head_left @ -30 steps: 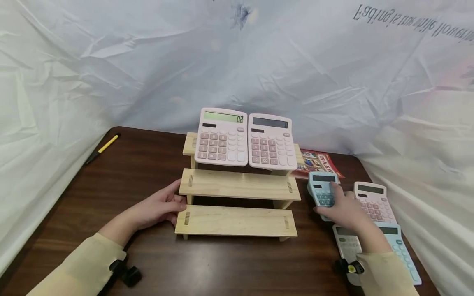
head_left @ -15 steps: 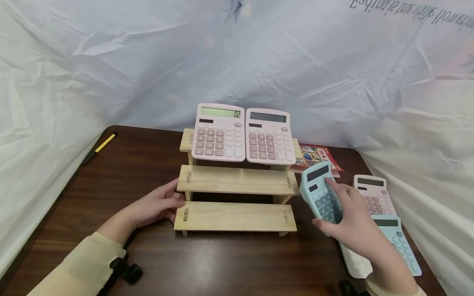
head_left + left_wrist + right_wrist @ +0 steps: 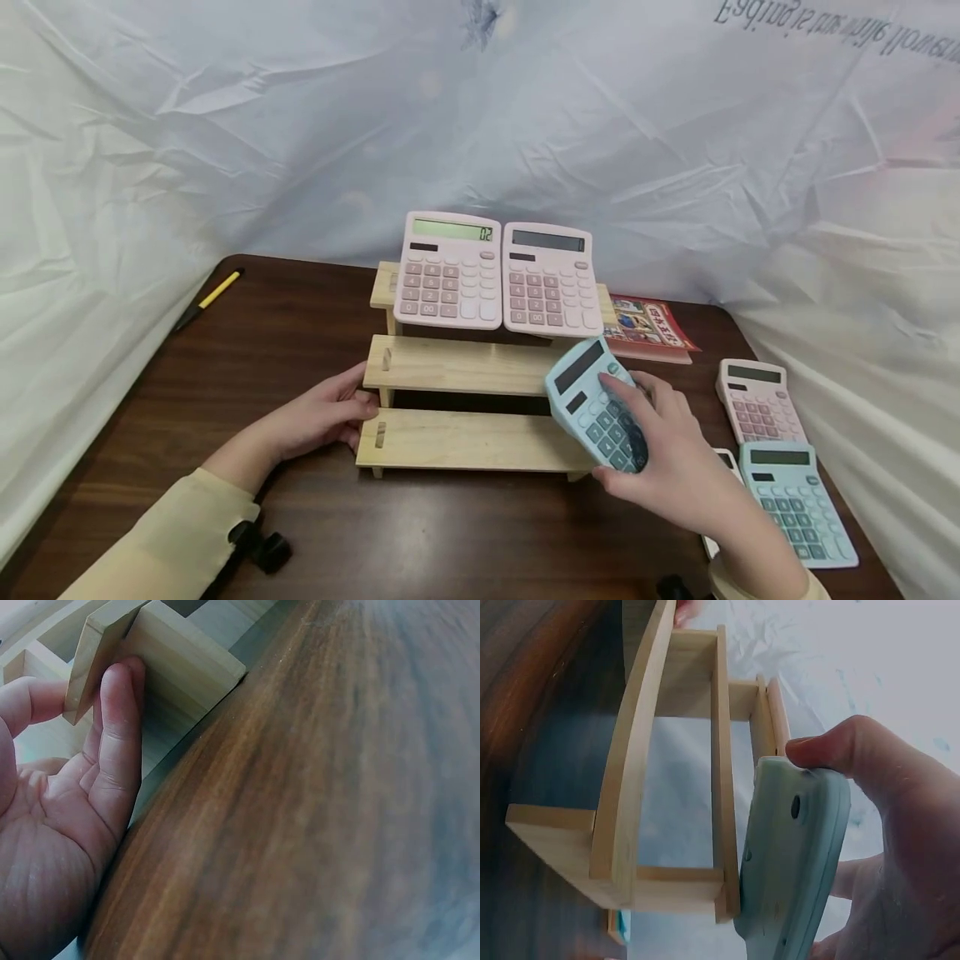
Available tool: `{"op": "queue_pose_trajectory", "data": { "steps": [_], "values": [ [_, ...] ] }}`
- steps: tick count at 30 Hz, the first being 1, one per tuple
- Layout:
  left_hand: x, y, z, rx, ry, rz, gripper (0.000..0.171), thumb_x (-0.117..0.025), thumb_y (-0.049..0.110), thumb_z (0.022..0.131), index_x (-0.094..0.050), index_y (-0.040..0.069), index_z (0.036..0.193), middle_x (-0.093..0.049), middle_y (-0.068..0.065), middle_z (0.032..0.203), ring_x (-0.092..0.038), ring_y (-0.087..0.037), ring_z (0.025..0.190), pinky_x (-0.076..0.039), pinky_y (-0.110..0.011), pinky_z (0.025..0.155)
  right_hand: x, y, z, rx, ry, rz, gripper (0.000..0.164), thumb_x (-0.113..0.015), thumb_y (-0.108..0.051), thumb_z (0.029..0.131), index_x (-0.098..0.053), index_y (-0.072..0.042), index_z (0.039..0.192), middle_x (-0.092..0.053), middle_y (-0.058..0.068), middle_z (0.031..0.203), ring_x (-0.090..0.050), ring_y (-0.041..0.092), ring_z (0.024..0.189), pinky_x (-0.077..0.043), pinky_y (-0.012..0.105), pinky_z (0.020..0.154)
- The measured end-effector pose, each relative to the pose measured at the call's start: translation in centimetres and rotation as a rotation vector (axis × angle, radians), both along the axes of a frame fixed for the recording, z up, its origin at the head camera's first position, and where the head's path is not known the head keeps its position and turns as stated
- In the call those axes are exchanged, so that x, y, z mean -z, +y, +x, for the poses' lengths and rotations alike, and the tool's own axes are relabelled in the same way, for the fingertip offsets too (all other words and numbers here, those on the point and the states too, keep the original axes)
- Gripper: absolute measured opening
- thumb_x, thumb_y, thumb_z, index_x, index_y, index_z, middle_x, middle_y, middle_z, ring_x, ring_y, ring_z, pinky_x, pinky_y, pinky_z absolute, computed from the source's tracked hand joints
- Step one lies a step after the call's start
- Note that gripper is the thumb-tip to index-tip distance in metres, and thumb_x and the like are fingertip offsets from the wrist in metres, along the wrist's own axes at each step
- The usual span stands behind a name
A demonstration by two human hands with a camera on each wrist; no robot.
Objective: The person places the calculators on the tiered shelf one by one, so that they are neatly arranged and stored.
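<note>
A three-step wooden display stand [image 3: 480,437] stands mid-table. My left hand [image 3: 318,417] holds the left end of its lowest step; in the left wrist view the thumb and fingers [image 3: 120,742] pinch the board's end. In my right hand [image 3: 667,454] is a blue calculator [image 3: 592,400], tilted, its screen end up and leaning left. It overlaps the right ends of the middle and lowest steps in the head view. The right wrist view shows its back [image 3: 787,847] close beside the stand. Two pink calculators [image 3: 447,271] lean side by side on the top step.
At the right lie a pink calculator [image 3: 761,400], another blue calculator [image 3: 798,508] and a white one [image 3: 725,458], mostly hidden by the right arm. A red printed booklet [image 3: 648,325] lies behind the stand's right side. A yellow-and-black pen [image 3: 213,293] rests at the back left.
My right hand has lifted the blue calculator from the table at the right and carried it left to the stand, tilting it. My left hand stays at the lowest step.
</note>
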State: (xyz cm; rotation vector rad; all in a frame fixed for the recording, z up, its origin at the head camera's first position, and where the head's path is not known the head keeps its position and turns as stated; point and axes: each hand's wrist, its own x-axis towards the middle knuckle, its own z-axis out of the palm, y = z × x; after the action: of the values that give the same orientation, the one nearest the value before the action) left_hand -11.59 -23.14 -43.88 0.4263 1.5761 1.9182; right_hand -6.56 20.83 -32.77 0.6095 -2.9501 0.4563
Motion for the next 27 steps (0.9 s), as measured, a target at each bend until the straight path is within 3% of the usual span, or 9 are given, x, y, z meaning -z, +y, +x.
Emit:
{"op": "queue_pose_trajectory", "data": {
  "steps": [11, 16, 21, 27],
  "values": [
    [0.2, -0.1, 0.1, -0.002, 0.005, 0.003, 0.069, -0.051, 0.006, 0.099, -0.011, 0.019, 0.154, -0.057, -0.029, 0.121, -0.064, -0.039, 0.095, -0.057, -0.050, 0.067, -0.4, -3.4, -1.2, -0.042, 0.036, 0.088, 0.100, -0.081, -0.055, 0.062, -0.035, -0.032, 0.148, -0.031, 0.018, 0.145, -0.033, 0.033, 0.123, -0.036, 0.055, 0.087],
    [0.2, -0.1, 0.1, -0.009, 0.005, 0.009, 0.070, -0.052, 0.007, 0.099, -0.012, 0.020, 0.154, -0.057, -0.029, 0.121, -0.064, -0.038, 0.095, -0.057, -0.050, 0.066, -0.2, -4.9, -1.6, -0.042, 0.057, 0.126, 0.095, -0.075, -0.060, 0.068, -0.036, -0.028, 0.149, -0.027, 0.021, 0.149, -0.032, 0.036, 0.126, -0.036, 0.059, 0.088],
    [0.2, 0.0, 0.1, -0.005, 0.006, -0.014, 0.070, -0.052, 0.008, 0.099, -0.011, 0.021, 0.154, -0.059, -0.029, 0.117, -0.065, -0.035, 0.085, -0.057, -0.049, 0.063, 0.2, -6.0, -1.5, -0.056, 0.088, 0.172, 0.089, -0.064, -0.066, 0.077, -0.038, -0.023, 0.150, -0.026, 0.021, 0.151, -0.029, 0.038, 0.130, -0.034, 0.059, 0.088],
    [0.3, 0.0, -0.1, -0.023, 0.014, -0.027, 0.069, -0.053, 0.009, 0.099, -0.013, 0.022, 0.154, -0.060, -0.030, 0.108, -0.064, -0.031, 0.074, -0.057, -0.046, 0.059, -0.2, -6.8, -1.6, -0.077, 0.114, 0.185, 0.087, -0.064, -0.066, 0.078, -0.040, -0.022, 0.149, -0.029, 0.022, 0.150, -0.027, 0.042, 0.131, -0.035, 0.058, 0.087]
  ]
}}
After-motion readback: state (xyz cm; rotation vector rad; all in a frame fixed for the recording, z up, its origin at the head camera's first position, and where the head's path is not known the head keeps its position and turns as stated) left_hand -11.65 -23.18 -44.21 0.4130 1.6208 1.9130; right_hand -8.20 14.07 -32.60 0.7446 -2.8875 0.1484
